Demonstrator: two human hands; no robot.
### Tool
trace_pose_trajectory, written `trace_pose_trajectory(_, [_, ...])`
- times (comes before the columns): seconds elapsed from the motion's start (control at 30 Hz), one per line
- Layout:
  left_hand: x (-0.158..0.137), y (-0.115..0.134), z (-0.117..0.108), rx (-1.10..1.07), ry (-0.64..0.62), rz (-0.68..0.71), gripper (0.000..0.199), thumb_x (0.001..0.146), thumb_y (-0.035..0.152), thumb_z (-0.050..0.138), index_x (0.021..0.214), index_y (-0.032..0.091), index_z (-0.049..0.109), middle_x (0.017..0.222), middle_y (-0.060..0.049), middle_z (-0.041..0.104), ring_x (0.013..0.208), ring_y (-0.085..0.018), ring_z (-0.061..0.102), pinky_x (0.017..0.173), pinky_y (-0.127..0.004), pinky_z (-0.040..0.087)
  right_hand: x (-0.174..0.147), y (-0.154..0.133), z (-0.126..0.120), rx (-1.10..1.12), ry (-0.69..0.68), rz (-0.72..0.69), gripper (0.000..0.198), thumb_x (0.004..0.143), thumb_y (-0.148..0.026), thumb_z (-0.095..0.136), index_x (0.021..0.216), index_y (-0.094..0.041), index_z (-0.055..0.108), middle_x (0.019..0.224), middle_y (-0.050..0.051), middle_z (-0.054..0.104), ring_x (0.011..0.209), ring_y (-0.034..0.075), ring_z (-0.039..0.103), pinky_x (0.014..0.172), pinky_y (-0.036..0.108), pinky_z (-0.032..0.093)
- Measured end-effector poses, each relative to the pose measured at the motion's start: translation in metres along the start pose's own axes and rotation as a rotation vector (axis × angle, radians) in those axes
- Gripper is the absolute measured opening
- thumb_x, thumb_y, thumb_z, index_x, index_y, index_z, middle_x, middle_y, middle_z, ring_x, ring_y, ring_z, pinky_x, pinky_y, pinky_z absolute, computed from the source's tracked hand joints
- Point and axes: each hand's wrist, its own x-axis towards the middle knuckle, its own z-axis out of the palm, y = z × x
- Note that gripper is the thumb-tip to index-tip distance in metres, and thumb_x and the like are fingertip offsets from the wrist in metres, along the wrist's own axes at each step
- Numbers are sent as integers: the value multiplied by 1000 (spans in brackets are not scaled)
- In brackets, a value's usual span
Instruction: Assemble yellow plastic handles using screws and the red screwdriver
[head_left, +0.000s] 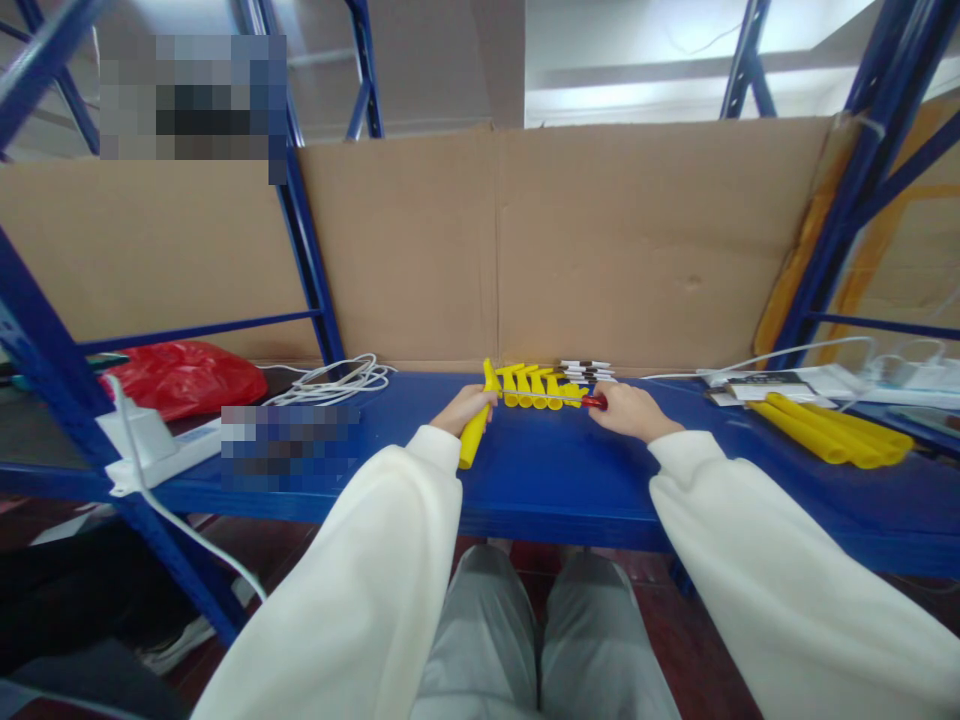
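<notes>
Left fingers [480, 401] around yellow tube [477, 432], upright-tilted

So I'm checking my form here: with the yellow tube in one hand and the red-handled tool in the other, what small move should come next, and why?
Probably ease the red-handled tool a little further toward the yellow tube. The left hand grips the tube upright-tilted, while the right hand holds the tool with its thin shaft pointing at the tube's upper end, seemingly just reaching it.
</notes>
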Motion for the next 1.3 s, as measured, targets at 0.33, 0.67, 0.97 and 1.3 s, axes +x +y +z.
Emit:
trace_pose_trajectory(0.33, [-2, 2, 0, 22, 19, 7, 18, 75, 7, 48, 63, 20, 47, 41, 5, 46, 34, -11, 42, 39, -22, 35, -2, -2, -4, -25, -29, 7, 31, 93, -33, 53, 116, -16, 65, 105, 15, 75, 98, 29, 71, 77, 32, 49])
trace_pose_trajectory(0.67, [-6, 4, -1, 69, 39, 4, 19, 76, 6, 49, 62, 19, 48, 41, 5, 46, 33, -11, 42, 39, -21, 35, -2, -2, -4, -38, -6, -43, 26, 92, -33, 53, 105, -20, 72, 114, 13, 75, 102, 27, 70, 77, 30, 49])
trace_pose_trajectory(0.97, [-6, 3, -1, 99, 41, 15, 22, 75, 6, 50, 58, 20, 47, 42, 5, 47, 34, -10, 42, 41, -22, 37, -3, -4, -3, -49, -17, 12, 29, 92, -33, 54, 113, -18, 67, 102, 14, 77, 95, 28, 72, 76, 32, 48])
trace_pose_trajectory(1.3, [-3, 1, -1, 89, 56, 47, 25, 75, 5, 51, 56, 20, 47, 41, 5, 47, 38, -10, 44, 40, -20, 35, -3, -4, -4, -26, -24, -20, 23, 89, -28, 57, 108, -19, 66, 103, 12, 76, 94, 26, 70, 71, 29, 46])
